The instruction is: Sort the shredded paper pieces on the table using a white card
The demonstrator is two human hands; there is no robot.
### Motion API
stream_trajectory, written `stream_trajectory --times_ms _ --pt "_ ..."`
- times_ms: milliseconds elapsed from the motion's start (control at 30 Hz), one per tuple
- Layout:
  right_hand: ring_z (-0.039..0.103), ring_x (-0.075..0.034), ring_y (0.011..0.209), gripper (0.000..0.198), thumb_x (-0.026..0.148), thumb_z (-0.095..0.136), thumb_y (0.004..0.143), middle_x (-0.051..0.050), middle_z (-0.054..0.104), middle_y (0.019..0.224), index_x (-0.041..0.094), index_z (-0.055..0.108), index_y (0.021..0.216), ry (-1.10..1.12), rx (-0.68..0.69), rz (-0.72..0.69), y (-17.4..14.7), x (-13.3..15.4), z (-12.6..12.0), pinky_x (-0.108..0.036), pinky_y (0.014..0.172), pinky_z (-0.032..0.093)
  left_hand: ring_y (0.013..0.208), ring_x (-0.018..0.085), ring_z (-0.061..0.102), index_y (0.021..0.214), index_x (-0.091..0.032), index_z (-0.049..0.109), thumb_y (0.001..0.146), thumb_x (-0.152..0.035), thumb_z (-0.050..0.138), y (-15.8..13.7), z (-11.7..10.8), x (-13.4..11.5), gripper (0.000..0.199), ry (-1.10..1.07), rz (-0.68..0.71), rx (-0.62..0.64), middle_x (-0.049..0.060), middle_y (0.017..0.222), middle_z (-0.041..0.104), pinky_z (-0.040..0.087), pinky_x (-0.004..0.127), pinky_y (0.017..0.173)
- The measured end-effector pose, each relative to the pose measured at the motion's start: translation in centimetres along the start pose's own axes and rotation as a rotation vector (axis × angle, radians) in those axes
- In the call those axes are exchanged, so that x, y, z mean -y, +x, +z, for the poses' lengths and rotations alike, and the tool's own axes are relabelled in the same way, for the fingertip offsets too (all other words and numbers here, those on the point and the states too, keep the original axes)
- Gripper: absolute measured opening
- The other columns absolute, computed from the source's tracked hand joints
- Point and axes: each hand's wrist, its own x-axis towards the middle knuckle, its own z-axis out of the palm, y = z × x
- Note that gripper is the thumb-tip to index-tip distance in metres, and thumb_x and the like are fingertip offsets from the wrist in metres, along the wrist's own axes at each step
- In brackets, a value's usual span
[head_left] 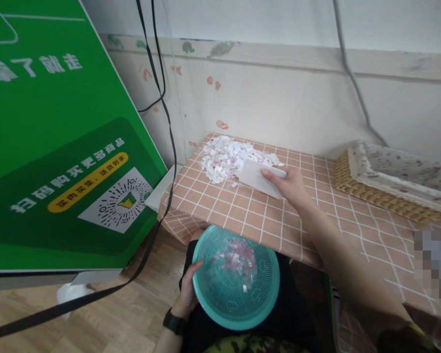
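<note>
My right hand (287,185) grips a flat white plastic scraper (259,177) by its edge, thumb on top. The scraper's far side touches a heap of small white and pinkish paper scraps (220,159) spread over the checked tablecloth (216,201). Below the table's front edge, my left hand (189,286) holds the left rim of a round teal plastic colander (270,294), which rests tilted over my lap. More paper scraps (238,260) lie inside the colander, mostly toward its upper middle. The fingers of my left hand are partly hidden under the rim.
A wicker basket (393,198) with a patterned lining stands at the table's right, by the wall. On the left leans a large green sign (59,127) with a QR code. A black strap (172,162) hangs down between sign and table.
</note>
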Motion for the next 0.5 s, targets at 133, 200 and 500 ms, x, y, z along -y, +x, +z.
stream_trajectory --times_ms 133,200,500 --pt "0.057 -0.016 0.059 0.041 0.052 0.066 0.069 -0.006 0.067 0.072 0.014 0.070 0.084 0.070 0.100 0.054 0.1 -0.5 -1.0 -0.025 0.047 0.041 0.064 0.022 0.066 0.079 -0.011 0.073 0.070 -0.030 0.066 0.0 0.0 0.0 0.022 0.001 -0.007 -0.002 0.008 0.073 0.074 0.050 0.035 0.072" --pt "0.057 -0.015 0.059 0.042 0.051 0.068 0.067 -0.007 0.067 0.072 0.013 0.070 0.086 0.142 0.119 0.082 0.2 -0.7 -1.3 -0.026 0.048 0.043 0.062 0.021 0.066 0.078 -0.011 0.073 0.070 -0.030 0.067 -0.1 0.0 0.0 0.022 0.002 0.004 -0.007 0.008 0.071 0.074 0.050 0.034 0.071" --pt "0.054 -0.013 0.056 0.034 0.048 0.069 0.067 -0.003 0.065 0.069 0.016 0.071 0.078 0.160 0.172 0.059 -0.2 -1.5 -0.9 -0.024 0.046 0.038 0.058 0.019 0.064 0.076 -0.011 0.073 0.069 -0.028 0.068 -0.1 0.1 0.0 0.019 0.023 0.016 -0.021 0.007 0.068 0.073 0.050 0.032 0.068"
